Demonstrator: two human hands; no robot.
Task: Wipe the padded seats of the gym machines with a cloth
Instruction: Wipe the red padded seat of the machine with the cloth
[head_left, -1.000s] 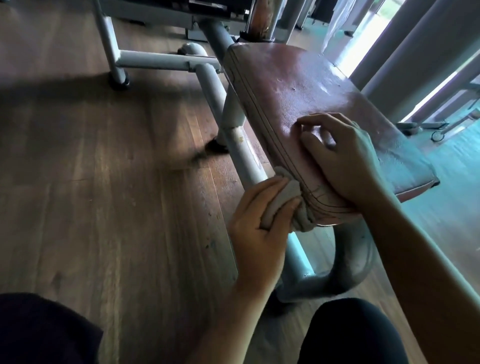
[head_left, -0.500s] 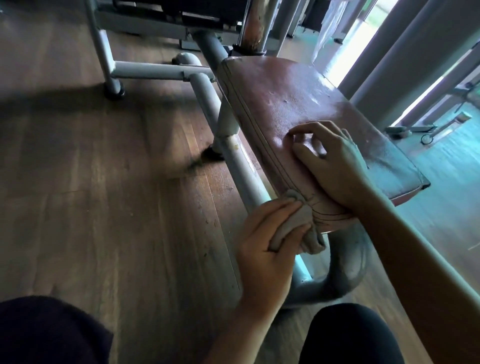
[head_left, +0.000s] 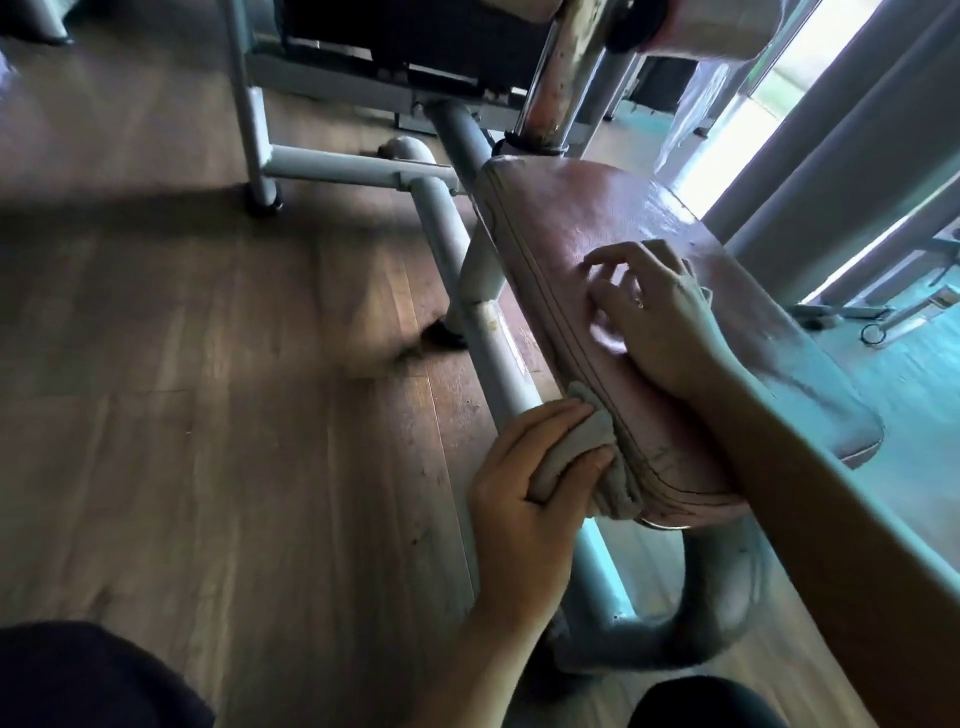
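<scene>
A worn reddish padded seat (head_left: 597, 234) of a gym machine slants from the upper middle down to the right. My left hand (head_left: 524, 493) grips a crumpled grey cloth (head_left: 597, 452) and presses it against the seat's near left side edge. My right hand (head_left: 660, 317) rests on top of the seat with its fingers bent, fingertips touching the padding; it holds nothing that I can see.
Grey steel frame tubes (head_left: 441, 228) run under and left of the seat and curve round below it (head_left: 722, 597). A rusty chrome post (head_left: 561, 73) rises behind the seat. Wooden floor (head_left: 208, 415) lies to the left. My dark-clad knees fill the bottom corners.
My left hand has slid the cloth a little way up along the seat's side edge. My right hand stays on top, its fingers now lifted slightly. The view has tilted upward.
</scene>
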